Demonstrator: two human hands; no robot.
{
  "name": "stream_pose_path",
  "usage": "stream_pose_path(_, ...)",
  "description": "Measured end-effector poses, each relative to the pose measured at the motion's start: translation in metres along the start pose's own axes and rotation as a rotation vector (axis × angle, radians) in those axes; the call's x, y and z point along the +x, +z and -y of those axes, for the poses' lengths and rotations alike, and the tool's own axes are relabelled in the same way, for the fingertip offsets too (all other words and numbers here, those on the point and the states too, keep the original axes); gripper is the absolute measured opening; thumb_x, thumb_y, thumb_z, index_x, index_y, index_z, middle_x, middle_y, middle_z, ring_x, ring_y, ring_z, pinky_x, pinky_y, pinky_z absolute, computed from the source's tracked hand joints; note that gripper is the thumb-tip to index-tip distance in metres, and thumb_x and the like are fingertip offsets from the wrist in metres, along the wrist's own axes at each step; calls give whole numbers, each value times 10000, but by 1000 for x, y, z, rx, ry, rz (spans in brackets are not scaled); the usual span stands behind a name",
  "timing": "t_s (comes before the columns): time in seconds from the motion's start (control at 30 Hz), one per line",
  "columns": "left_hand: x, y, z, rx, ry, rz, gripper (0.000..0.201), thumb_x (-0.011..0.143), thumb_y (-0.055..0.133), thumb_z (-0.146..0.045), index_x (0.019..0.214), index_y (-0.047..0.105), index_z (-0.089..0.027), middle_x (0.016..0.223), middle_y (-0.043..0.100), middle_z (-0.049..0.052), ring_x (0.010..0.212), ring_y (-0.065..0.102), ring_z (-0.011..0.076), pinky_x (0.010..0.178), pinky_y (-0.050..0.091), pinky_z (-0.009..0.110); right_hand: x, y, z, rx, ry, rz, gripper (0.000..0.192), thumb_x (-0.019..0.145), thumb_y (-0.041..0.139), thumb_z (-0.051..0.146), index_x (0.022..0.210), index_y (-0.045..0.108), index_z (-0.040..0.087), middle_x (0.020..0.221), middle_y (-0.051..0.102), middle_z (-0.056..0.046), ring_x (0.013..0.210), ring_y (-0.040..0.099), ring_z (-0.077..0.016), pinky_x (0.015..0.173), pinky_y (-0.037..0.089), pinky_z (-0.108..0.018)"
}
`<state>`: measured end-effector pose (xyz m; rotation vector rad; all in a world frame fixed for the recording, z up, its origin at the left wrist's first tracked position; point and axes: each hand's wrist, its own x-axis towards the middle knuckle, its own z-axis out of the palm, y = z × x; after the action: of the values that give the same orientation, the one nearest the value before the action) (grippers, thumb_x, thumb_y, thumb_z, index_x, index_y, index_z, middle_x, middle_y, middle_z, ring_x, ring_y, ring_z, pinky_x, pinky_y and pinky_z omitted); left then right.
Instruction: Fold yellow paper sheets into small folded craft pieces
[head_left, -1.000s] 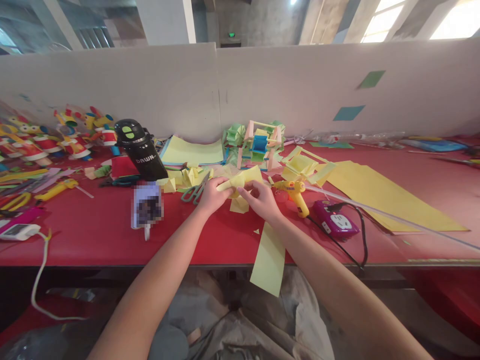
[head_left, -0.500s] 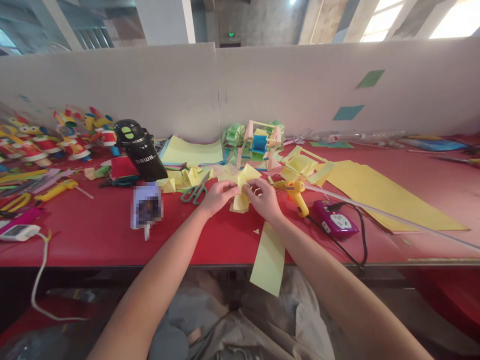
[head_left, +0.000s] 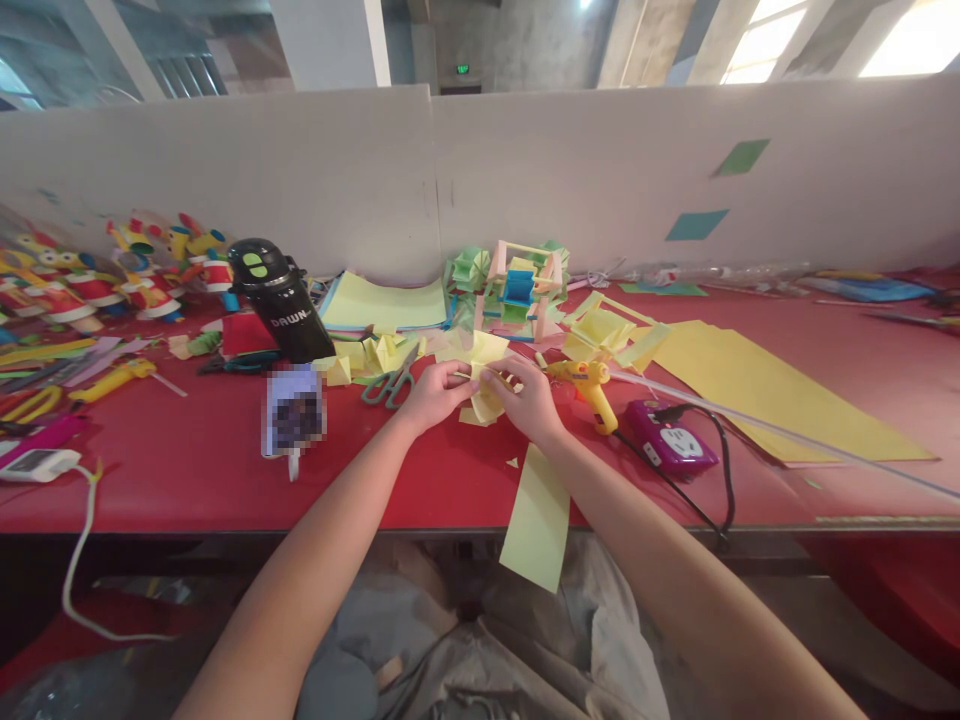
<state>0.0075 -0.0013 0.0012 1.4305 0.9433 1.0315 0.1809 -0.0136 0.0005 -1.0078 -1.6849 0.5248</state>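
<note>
Between my fingertips is a folded piece of yellow paper [head_left: 489,347], its upper flap standing above my hands and its lower part hanging below. My left hand [head_left: 441,396] pinches it from the left, and my right hand [head_left: 527,398] from the right. Beneath it another bit of yellow paper [head_left: 474,417] lies on the red table. Scissors with green handles [head_left: 388,388] rest just left of my left hand. A yellow hot glue gun [head_left: 589,380] lies beside my right hand. Under my right forearm a pale yellow strip [head_left: 537,520] overhangs the table edge.
Behind my hands stands a paper-and-stick model [head_left: 519,285]. A black bottle [head_left: 281,300] and a phone-like item [head_left: 294,412] are at left. To the right are a purple power socket [head_left: 670,438] with a cable and large yellow sheets [head_left: 780,400]. Paper figures [head_left: 142,280] crowd the far left.
The yellow paper has turned slightly in my fingers; its upper flap now sits more to the left and its lower end more to the right. Both hands stay nearly in place.
</note>
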Motion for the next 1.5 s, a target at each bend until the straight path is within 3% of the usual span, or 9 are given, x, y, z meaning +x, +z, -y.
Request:
stream_pose_path(0.37,0,1,-3,-37,16,8,400,660,815,-509,853,725,-170,779,722,46,744,705,216,720,612,384,0,2,-3,-4,5,-33,181,886,612,375,835,673,213,847,670,-45,793,590,-185,694,462,-312)
stream_pose_path(0.6,-2,1,-4,-4,34,-25,365,650,826,-459,866,749,-175,833,740,53,788,699,210,737,612,385,0,1,-3,-10,-16,-26,210,888,615,400,809,665,212,820,665,-42,775,583,-181,694,467,-313)
stream_pose_path(1.1,-2,3,-7,-56,-41,-59,293,616,858,-381,787,751,-168,751,737,69,719,715,255,758,609,477,-1,2,-2,-6,-55,-3,127,885,599,301,846,680,211,846,665,-44,793,590,-179,682,468,-304)
stream_pose_path(1.33,-2,3,-8,-71,-87,-47,305,670,838,-382,831,733,-145,768,738,78,748,732,263,764,610,457,-1,2,-3,1,-48,-1,126,886,597,282,855,689,202,840,665,-43,770,587,-168,666,469,-296)
stream_pose_path(1.5,-2,2,-9,-93,-135,-19,388,688,843,-339,991,700,-144,777,744,58,767,737,239,779,615,409,-1,3,-5,10,-68,24,133,883,601,287,894,709,209,849,669,-46,768,581,-169,649,466,-291)
